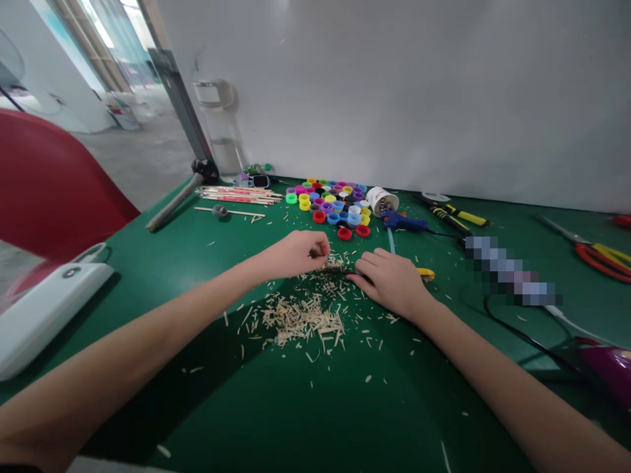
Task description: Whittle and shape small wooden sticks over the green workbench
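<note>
My left hand [298, 253] and my right hand [389, 279] meet over the middle of the green table [148, 276]. The left fingers are pinched together at the left end of a thin dark stick [338, 270] lying flat. The right hand is curled with its fingertips pressing the stick's right end; something yellow [426, 273] pokes out behind that hand. A heap of pale wood shavings and splinters [303, 318] lies just in front of both hands.
Several coloured rings [331, 202] lie at the back beside a tipped white cup [383, 200], a blue glue gun [404, 223], chopsticks [236, 195], a hammer [180, 196], pliers [453, 215], and scissors [599, 256]. A white device [44, 309] sits left; black cables [522, 335] run right.
</note>
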Demonstrator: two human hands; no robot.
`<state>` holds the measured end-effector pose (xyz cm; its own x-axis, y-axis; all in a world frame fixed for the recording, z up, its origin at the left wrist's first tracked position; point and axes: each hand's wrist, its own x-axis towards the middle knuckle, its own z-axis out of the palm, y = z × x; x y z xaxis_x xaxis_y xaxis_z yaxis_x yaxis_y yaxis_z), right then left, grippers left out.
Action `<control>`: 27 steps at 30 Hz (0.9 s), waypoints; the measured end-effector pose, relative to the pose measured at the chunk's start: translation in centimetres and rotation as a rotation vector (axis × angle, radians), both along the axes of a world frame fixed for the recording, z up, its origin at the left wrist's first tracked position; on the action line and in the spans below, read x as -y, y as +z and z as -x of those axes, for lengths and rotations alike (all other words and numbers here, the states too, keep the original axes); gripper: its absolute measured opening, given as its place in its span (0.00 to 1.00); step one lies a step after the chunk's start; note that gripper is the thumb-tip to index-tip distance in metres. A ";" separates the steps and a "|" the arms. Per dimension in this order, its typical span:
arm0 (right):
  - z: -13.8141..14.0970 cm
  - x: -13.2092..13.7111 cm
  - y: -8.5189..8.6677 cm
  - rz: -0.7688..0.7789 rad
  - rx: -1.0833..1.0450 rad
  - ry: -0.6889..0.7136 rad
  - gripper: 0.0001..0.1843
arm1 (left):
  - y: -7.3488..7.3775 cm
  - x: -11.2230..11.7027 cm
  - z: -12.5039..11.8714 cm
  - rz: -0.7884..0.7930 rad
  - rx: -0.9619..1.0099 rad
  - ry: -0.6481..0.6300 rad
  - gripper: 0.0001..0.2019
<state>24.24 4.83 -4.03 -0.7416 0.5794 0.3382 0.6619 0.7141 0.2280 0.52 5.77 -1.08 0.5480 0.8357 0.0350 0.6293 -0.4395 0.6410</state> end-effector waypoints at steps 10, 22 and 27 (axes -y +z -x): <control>0.1 -0.1 -0.2 0.007 0.003 -0.017 0.18 | 4.8 0.3 0.1 -0.228 0.244 0.056 0.05; -0.2 0.3 -0.4 -0.059 -0.076 0.000 0.16 | 1.3 -0.5 0.6 -0.090 0.065 0.030 0.08; 0.0 0.4 -0.4 -0.068 -0.086 -0.006 0.17 | 0.6 -0.4 0.4 -0.038 0.007 0.008 0.09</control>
<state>24.28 4.46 -4.42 -0.7047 0.5574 0.4390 0.6854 0.6949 0.2178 0.13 6.20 -0.53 0.5408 0.8382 0.0706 0.6282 -0.4583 0.6287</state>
